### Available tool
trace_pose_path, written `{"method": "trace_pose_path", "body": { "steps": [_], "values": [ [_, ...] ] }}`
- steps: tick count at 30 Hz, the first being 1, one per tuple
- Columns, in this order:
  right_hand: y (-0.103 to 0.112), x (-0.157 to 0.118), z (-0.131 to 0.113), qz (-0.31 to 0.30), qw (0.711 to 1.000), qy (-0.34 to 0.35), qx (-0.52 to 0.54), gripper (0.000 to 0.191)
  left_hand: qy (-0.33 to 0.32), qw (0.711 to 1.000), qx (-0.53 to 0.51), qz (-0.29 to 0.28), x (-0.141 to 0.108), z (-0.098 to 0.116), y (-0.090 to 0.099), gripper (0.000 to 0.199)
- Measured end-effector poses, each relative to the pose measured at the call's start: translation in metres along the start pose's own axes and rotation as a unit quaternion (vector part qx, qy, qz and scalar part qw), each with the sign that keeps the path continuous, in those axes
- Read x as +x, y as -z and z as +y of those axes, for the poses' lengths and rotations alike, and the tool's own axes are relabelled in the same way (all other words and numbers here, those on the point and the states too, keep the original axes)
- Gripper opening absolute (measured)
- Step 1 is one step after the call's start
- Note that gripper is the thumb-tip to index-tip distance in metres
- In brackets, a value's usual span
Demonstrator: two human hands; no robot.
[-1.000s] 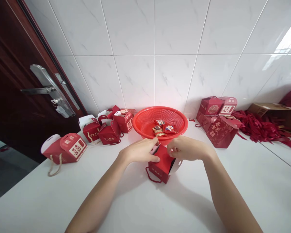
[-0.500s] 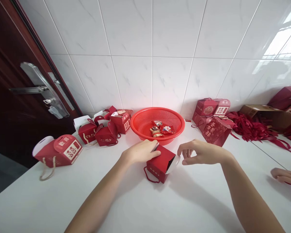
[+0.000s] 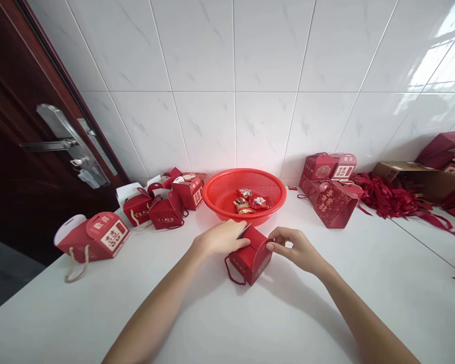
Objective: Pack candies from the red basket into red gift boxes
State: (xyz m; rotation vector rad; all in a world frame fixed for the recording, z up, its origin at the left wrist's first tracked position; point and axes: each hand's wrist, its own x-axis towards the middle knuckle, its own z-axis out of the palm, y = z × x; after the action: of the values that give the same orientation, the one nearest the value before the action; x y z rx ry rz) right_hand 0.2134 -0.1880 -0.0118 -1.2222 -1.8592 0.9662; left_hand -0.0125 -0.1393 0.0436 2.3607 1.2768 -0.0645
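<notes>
In front of me on the white table stands a small red gift box (image 3: 246,260) with a dark red cord handle (image 3: 232,275) hanging at its near side. My left hand (image 3: 223,237) rests over the box's left side, thumb on the top panel and fingers behind it. On the right, my right hand (image 3: 291,247) pinches the rounded end flap (image 3: 263,252), which stands upright against the box. Just behind, a red plastic basket (image 3: 212,194) holds several wrapped sweets (image 3: 260,202).
Several red boxes (image 3: 167,210) cluster at the left, with another box (image 3: 98,235) nearer me. To the right are stacked red boxes (image 3: 335,202), a heap of red ribbon (image 3: 382,194) and a cardboard carton (image 3: 402,172). A tiled wall (image 3: 265,126) closes the back.
My right hand has moved left and taken hold of the end flap, which has swung up from sticking outward. My left hand stays on the box. Another person's hand at the right has left view.
</notes>
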Motion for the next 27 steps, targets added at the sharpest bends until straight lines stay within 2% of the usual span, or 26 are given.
{"method": "trace_pose_path", "body": {
  "steps": [3, 8, 11, 15, 18, 20, 23, 27],
  "values": [
    [-0.003, -0.002, 0.003, 0.011, 1.000, -0.001, 0.015, 0.032, -0.005, 1.000, -0.019, 0.010, -0.002, -0.001, 0.000, 0.020],
    [-0.010, -0.004, 0.005, 0.047, 0.999, 0.000, 0.010, 0.030, -0.025, 0.998, -0.015, 0.055, -0.008, -0.006, -0.008, 0.041],
    [-0.017, -0.005, 0.004, 0.079, 0.997, -0.009, 0.003, 0.027, -0.033, 0.995, -0.070, 0.070, -0.014, -0.008, -0.012, 0.045],
    [-0.024, -0.005, 0.004, 0.118, 0.993, -0.027, -0.005, 0.030, -0.057, 0.985, -0.152, 0.067, -0.022, -0.008, -0.012, 0.046],
    [-0.027, -0.005, 0.006, 0.129, 0.991, -0.039, -0.013, 0.034, -0.077, 0.984, -0.148, 0.060, -0.023, -0.007, -0.016, 0.043],
    [-0.028, -0.004, 0.007, 0.127, 0.991, -0.046, -0.017, 0.035, -0.071, 0.985, -0.132, 0.081, -0.021, -0.006, -0.021, 0.036],
    [-0.024, -0.003, 0.009, 0.145, 0.988, -0.037, -0.024, 0.030, -0.063, 0.984, -0.131, 0.101, -0.016, -0.007, -0.030, 0.034],
    [-0.013, 0.001, 0.020, 0.184, 0.982, -0.038, -0.028, 0.024, -0.116, 0.976, -0.169, 0.073, -0.006, -0.012, -0.034, 0.034]
  ]
}}
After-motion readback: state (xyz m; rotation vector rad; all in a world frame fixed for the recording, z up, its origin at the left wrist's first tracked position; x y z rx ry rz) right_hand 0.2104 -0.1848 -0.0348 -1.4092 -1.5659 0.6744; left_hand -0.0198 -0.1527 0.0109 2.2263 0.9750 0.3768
